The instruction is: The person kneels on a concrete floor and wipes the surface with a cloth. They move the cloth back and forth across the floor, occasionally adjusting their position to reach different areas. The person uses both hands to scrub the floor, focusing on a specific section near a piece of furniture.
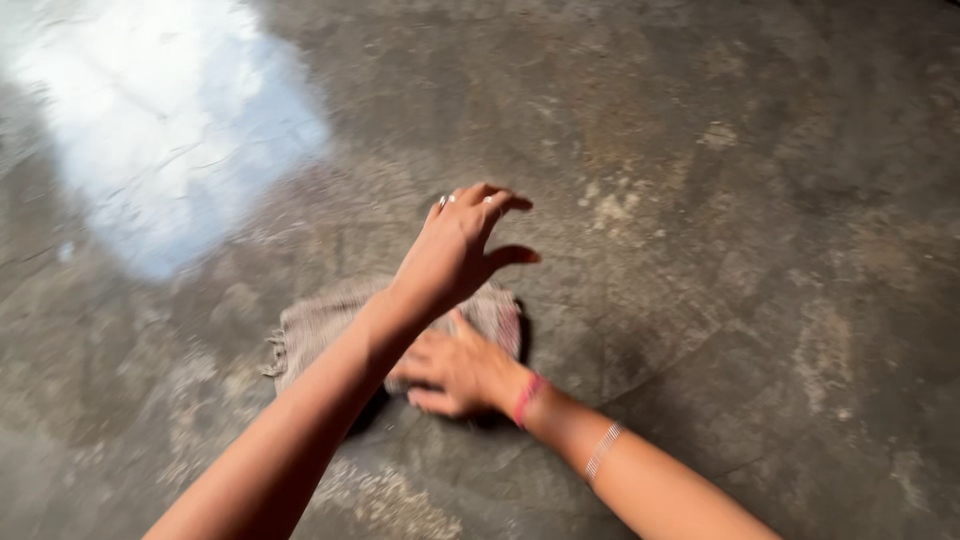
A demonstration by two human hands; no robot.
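Near the middle of the grey concrete floor [700,200] lies a crumpled beige cloth [320,330]. Right hand [462,370], with a pink wrist thread, presses flat on it, fingers spread. Left hand [455,250] hovers just above, 2 rings showing, fingers loosely open, holding nothing.

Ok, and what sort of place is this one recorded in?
Probably a bare stone or cement floor, indoors or in a yard; I cannot tell which. The floor is grey, mottled and cracked, with a bright glare patch. The right hand presses a worn cloth onto it; the left hand hovers above.
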